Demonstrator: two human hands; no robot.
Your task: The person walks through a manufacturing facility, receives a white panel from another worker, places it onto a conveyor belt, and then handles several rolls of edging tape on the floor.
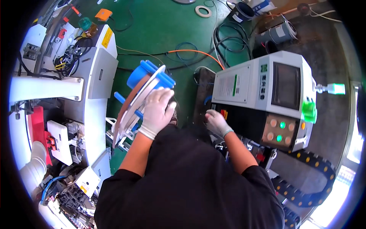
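Spreading loosely, thumb apart, the left grip (158, 108) lies against the blue-pegged reel (133, 103) at ten o'clock; the right grip (218, 123) curls beside the console (232, 86) towards two o'clock, its hold unclear.

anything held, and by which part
Left hand is at the right side of a blue-and-white round reel; grip unclear. Right hand: cannot tell.

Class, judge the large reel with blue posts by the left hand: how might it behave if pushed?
The reel would probably turn or roll, since it looks round-edged. Being flat and unsagging, it seems stiff. Its blue posts stick out, so they might catch.
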